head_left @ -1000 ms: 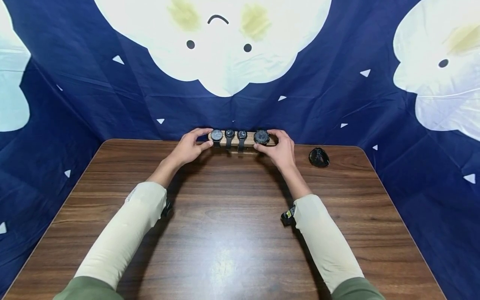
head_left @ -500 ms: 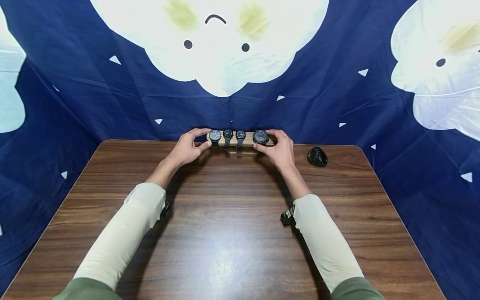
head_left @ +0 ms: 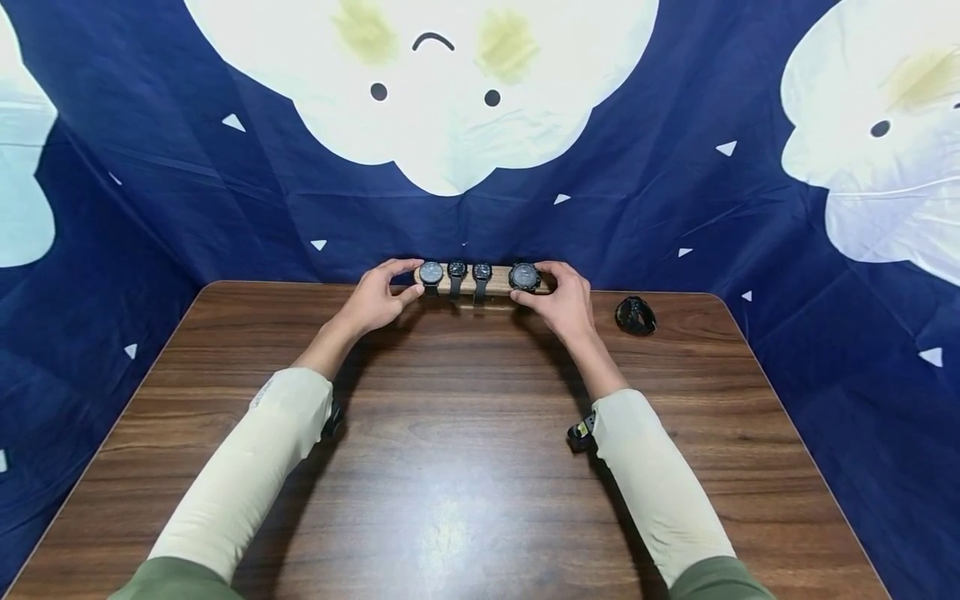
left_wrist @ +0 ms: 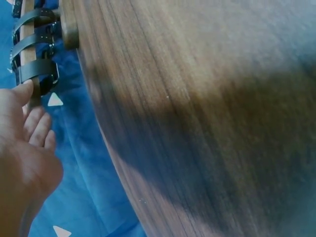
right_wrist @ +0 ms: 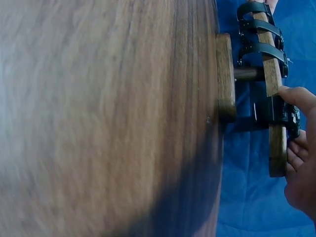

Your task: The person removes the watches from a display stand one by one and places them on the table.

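A wooden watch stand (head_left: 498,282) stands at the table's far edge with several black watches strapped round its bar. My left hand (head_left: 373,297) holds the bar's left end between thumb and fingers, beside a round-faced watch (head_left: 431,273). Two smaller watches (head_left: 457,271) sit at mid-bar. Toward the right end, my right hand (head_left: 566,302) grips a bulky round watch (head_left: 524,277), the index finger at its top and the thumb at its lower left. In the right wrist view, the thumb presses beside this watch's strap (right_wrist: 266,110), and the other fingers are partly hidden behind the bar.
Another black watch (head_left: 636,316) lies on the wooden table (head_left: 465,417) to the right of the stand. Dark blue cloth (head_left: 247,208) with cloud prints hangs right behind the far edge. The stand's wooden base (right_wrist: 226,79) lies near that edge.
The bulky watch and my right hand have shifted very slightly right along the bar, away from the smaller watches. My left hand keeps its hold on the left end.
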### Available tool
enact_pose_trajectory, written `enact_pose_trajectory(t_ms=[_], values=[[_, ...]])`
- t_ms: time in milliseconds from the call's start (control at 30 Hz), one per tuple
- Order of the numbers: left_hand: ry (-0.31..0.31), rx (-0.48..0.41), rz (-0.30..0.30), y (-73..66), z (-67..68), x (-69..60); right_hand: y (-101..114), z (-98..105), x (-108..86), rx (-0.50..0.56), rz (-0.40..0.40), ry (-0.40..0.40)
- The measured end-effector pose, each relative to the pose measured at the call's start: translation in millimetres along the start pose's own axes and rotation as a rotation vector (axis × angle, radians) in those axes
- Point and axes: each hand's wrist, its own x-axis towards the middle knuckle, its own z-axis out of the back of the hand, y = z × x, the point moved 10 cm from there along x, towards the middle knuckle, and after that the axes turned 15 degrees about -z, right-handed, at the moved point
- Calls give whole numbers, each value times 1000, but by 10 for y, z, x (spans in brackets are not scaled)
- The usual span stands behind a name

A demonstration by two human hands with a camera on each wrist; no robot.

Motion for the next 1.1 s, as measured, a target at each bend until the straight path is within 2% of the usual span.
enact_pose_trajectory(t_ms=[700,1100], values=[[-2,17,-13,2,7,-14,15,15,4,-64,-30,27],[6,9,-11,-10,7,2,-6,49,8,-52,-53,35]])
